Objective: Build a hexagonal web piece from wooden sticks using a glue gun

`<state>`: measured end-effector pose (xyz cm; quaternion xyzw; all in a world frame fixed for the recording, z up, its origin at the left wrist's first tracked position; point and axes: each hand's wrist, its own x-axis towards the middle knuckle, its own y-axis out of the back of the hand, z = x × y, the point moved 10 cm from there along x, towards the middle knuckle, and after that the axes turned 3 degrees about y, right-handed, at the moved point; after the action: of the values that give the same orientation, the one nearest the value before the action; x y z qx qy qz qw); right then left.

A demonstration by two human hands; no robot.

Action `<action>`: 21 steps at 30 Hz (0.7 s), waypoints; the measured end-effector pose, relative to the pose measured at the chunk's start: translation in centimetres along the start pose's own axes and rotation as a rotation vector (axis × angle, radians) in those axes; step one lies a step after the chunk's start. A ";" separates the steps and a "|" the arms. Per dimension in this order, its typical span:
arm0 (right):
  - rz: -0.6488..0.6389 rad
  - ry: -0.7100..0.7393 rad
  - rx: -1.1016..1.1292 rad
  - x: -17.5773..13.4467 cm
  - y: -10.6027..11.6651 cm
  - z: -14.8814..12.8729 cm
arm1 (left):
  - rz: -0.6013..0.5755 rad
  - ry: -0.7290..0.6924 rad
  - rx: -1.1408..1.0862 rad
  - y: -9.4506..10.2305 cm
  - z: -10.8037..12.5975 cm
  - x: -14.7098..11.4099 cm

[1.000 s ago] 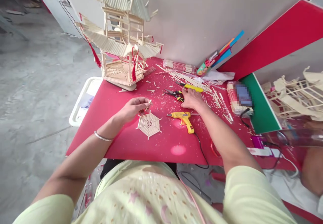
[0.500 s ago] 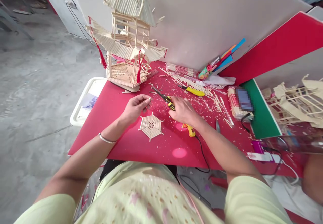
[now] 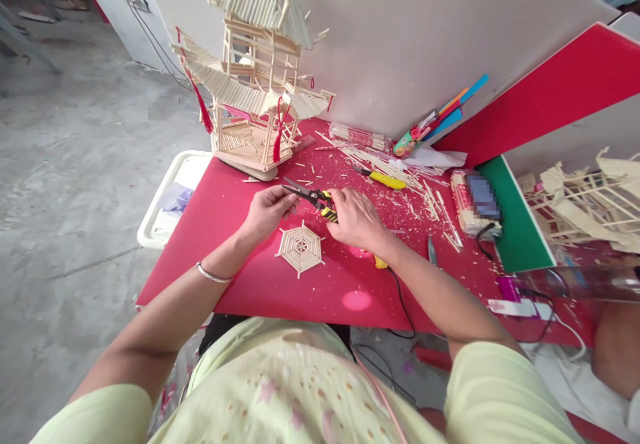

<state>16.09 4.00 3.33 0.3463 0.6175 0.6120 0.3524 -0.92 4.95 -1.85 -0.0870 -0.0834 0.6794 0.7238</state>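
Observation:
My right hand (image 3: 357,216) grips scissors (image 3: 313,197) by their yellow-and-black handles, the dark blades parted and pointing left. At the blade tips is my left hand (image 3: 267,212), thumb and fingers pinched together on a small pale stick piece that they mostly hide. Just below the scissors, a flat six-sided web of wooden sticks (image 3: 301,249) lies on the red table (image 3: 225,271). Behind my left hand stands a two-tier pavilion model (image 3: 253,101) built of sticks, with red tassels. A yellow glue gun (image 3: 381,263) lies partly under my right forearm.
A yellow utility knife (image 3: 385,180) lies beyond my right hand, beside loose sticks (image 3: 425,194) and scattered offcuts. Farther right are a bundle of sticks with a phone (image 3: 484,196) on it and a green panel (image 3: 525,221). A white tray (image 3: 150,227) is at left.
The scissors have moved left and turned flatter, bringing their blades to my left fingertips. My right hand has shifted slightly left and now covers more of the glue gun. My left hand stays pinched.

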 end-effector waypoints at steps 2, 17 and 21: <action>-0.010 -0.001 0.018 0.0 -0.3 0.0 | 0.014 0.003 -0.004 0.0 0.1 -0.1; -0.050 -0.080 0.081 -0.1 -1.9 1.3 | 0.010 0.061 -0.113 -0.6 -0.5 -0.3; 0.048 -0.088 0.109 0.2 -0.2 1.8 | 0.022 0.074 -0.139 -0.4 -0.5 -0.2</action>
<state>17.60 5.07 3.13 0.4063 0.6255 0.5698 0.3449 -0.43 4.73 -2.23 -0.1630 -0.1028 0.6763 0.7110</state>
